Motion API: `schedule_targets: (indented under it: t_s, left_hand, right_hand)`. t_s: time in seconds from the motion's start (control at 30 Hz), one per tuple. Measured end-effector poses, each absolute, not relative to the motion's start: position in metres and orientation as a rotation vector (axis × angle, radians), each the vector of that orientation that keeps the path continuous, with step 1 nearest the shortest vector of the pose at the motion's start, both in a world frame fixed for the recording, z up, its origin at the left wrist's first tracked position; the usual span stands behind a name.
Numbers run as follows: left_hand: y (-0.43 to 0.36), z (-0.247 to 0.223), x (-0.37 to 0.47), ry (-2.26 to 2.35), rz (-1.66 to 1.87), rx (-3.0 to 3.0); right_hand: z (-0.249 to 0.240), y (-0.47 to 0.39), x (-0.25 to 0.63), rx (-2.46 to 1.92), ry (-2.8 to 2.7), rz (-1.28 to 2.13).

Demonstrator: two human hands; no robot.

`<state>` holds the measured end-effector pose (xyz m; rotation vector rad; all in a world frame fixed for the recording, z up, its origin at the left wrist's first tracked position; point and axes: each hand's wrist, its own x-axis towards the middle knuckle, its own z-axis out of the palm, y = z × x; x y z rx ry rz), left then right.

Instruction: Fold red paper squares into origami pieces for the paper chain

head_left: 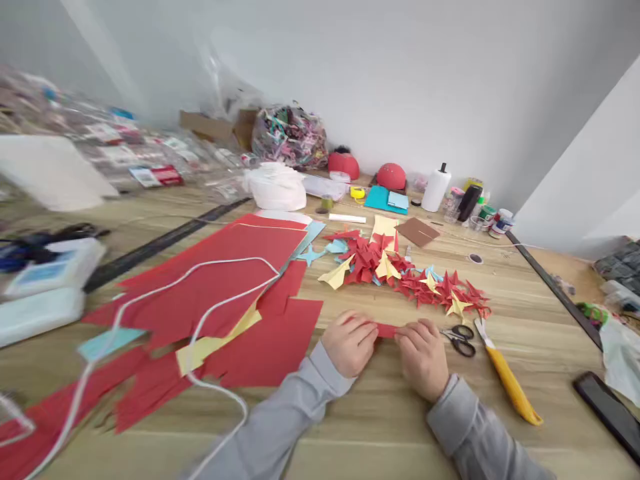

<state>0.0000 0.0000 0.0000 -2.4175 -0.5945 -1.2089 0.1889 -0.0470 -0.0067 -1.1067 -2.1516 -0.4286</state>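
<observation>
A narrow red paper strip (387, 331) stretches between my two hands, low over the wooden table. Its left end is gripped by my left hand (350, 343), fingers closed. My right hand (423, 353) pinches the other end, so only the middle of the strip shows. Just beyond them lies a heap of folded red paper stars (370, 260), with yellow paper stars (387, 268) and some light blue ones mixed in. Small black-handled scissors (461, 339) rest right of my right hand, beside a knife with a yellow handle (513, 383).
Red paper sheets (220, 267) cover the left side, crossed by a white cable (205, 320). A phone (610, 410) lies at the right edge. Along the wall stand a white bottle (436, 190), small jars, red pincushion-like domes (391, 177) and a stuffed plastic bag (290, 137).
</observation>
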Motion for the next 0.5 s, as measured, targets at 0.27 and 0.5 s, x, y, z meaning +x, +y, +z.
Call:
schedule_targets:
  t_s: [0.27, 0.5]
  left_hand:
    - [0.015, -0.001, -0.023, -0.700, -1.107, -2.361]
    - [0.023, 0.001, -0.032, -0.766, -1.100, -2.291]
  right_hand:
    - [-0.006, -0.048, 0.197, -1.235, -2.059, -0.413]
    - [-0.003, -0.050, 0.200, -1.268, -1.986, -0.410]
